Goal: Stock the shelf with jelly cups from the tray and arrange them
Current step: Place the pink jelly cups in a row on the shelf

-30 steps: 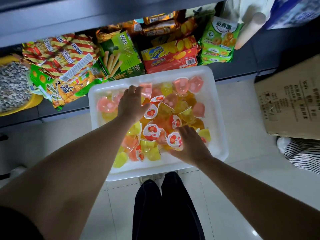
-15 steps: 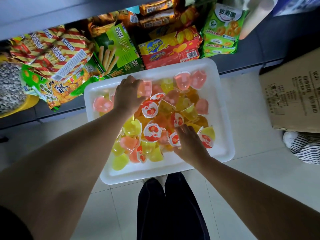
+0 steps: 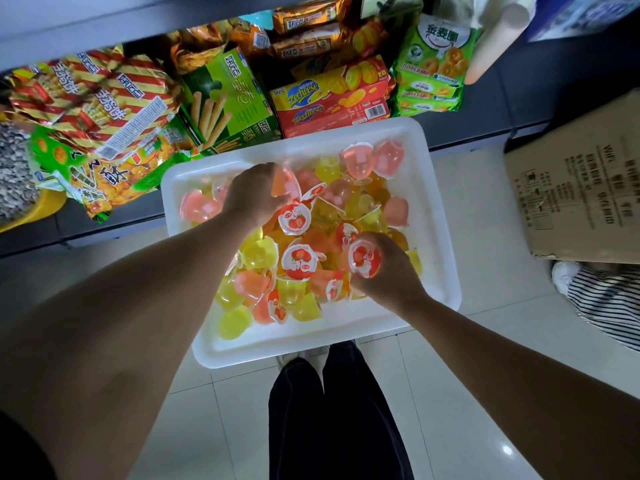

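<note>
Both hands have closed on cups since the earlier frames, when they lay spread over the pile. The left hand [image 3: 254, 197] now curls round a pink jelly cup [image 3: 282, 183] near the tray's far-left corner. The right hand [image 3: 384, 268] has lifted a cup with a strawberry lid [image 3: 364, 258] near the middle of the right side, thumb and fingers wrapped round its rim.

Most jelly cups [image 3: 301, 261] lie heaped in the white tray [image 3: 277, 344], which sits on the floor with its far edge against the bottom shelf [image 3: 526, 95]. Pink, yellow and orange cups lie at all angles: some lid up, some on their sides, some bottom up.

What the next move turns on is that the shelf lies straight ahead of both hands, beyond the tray's far edge. Its near part in front of the tray is crowded with snack boxes [image 3: 332, 95] and bags [image 3: 100, 98]; the bare stretch shows only toward the right end, past the green biscuit packs [image 3: 433, 67]. By my judgement the right hand is the nearer to that gap.

The cup in the right hand faces lid up toward the camera, its short axis roughly vertical. The left hand's cup is partly hidden, so I cannot tell which way it points.
</note>
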A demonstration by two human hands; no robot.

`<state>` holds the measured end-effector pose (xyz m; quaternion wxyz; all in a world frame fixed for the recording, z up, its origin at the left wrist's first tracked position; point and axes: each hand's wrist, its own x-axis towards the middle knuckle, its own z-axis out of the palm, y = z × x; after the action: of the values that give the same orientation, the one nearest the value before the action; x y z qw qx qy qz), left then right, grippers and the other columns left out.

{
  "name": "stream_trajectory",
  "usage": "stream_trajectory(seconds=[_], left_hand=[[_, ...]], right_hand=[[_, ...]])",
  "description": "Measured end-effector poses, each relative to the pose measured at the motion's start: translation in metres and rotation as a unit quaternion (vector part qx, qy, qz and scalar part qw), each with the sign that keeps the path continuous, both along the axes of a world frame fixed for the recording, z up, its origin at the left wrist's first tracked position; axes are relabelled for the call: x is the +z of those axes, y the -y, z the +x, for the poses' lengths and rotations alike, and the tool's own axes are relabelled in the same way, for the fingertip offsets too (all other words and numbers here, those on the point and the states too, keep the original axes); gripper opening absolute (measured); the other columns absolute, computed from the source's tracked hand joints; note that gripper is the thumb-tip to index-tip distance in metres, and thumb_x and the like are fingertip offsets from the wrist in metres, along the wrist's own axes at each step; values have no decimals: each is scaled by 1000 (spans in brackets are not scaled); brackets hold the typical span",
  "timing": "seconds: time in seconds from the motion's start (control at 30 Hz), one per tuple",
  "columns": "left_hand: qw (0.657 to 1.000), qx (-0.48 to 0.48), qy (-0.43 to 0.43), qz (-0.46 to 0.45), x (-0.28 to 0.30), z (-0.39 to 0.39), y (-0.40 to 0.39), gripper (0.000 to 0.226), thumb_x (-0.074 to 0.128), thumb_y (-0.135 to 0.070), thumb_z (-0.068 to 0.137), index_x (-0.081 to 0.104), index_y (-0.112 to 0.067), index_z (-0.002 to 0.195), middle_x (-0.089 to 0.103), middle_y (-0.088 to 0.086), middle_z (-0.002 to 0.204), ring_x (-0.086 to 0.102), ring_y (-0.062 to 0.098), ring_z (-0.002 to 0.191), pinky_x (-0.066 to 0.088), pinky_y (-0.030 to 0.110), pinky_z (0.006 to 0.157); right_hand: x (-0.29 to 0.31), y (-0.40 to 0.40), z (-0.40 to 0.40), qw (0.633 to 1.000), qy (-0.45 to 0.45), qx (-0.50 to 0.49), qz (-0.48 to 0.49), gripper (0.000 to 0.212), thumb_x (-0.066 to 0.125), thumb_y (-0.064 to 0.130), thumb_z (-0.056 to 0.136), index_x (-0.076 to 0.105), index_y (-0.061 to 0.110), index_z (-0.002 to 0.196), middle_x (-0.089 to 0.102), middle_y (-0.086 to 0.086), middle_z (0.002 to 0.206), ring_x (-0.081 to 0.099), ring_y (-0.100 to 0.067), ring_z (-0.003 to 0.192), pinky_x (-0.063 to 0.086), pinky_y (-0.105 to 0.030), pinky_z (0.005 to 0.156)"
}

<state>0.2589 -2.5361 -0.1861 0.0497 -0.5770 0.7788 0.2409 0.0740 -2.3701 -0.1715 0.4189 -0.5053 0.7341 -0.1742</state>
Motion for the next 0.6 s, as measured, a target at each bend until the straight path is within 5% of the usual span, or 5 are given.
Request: stream_trajectory(seconds=[0.1,0.2,0.3,0.43,0.6], left_hand=[[997,74,-23,18,6,3,-7,55,68,-34,83,54,-9,129,59,12,127,54,29,115,42,36,94],[967,206,-133,66,23,8,-22,53,73,-31,79,59,-6,124,63,9,120,59,25,107,47,35,92],[892,338,-260,146,50,15,-40,45,74,-29,79,64,-7,117,66,2,107,63,18,94,50,24,77],[785,440,-364,239,94,25,-61,42,75,-28,77,64,-9,112,69,9,107,64,23,100,46,42,100],[708,415,-485,303,179,41,-85,20,66,-12,85,63,-4,103,68,9,88,63,16,80,49,32,93]], right_hand=[[12,9,-2,991,74,-99,50,60,77,10,69,48,17,122,55,6,101,56,-10,89,44,-4,61],[25,16,-3,978,125,-162,47,53,79,13,71,53,16,116,59,7,97,60,-10,90,51,-12,70],[47,22,-1,950,207,-230,49,45,78,18,73,59,17,115,63,5,102,60,-10,94,49,-14,71],[91,26,8,906,316,-280,25,38,76,20,72,66,20,108,69,0,106,64,-21,103,52,-39,92],[176,23,31,840,432,-327,-39,46,69,5,81,56,14,123,64,-9,120,66,-19,99,52,-22,73]])
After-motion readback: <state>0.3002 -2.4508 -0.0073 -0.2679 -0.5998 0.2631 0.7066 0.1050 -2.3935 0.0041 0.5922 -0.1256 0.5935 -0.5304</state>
